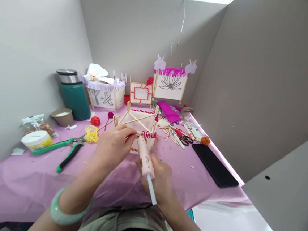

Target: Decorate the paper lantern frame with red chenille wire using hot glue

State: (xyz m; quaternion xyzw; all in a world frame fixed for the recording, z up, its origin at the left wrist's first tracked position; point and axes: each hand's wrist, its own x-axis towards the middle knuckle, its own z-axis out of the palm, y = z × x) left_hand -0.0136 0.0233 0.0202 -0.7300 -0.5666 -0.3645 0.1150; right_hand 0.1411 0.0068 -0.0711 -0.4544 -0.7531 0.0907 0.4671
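My right hand (160,176) is wrapped round a pink glue gun (146,158), with a white glue stick (151,189) poking out of its back end. The gun's tip points away from me, at the near upper edge of a small lantern frame (139,120) of wooden sticks and white panels. Dark red looped yarn (148,134) runs along that edge, right of the tip. My left hand (117,144) is at the same edge, thumb and forefinger pinched together just left of the tip. What lies between those fingertips is too small to make out.
Green-handled pliers (71,154), yellow cord (91,134) and a green flask (75,99) stand or lie on the left. On the right are a black phone (214,166), scissors (186,137) and loose sticks (170,134). Decorated lanterns (170,84) stand at the back, before grey partition walls.
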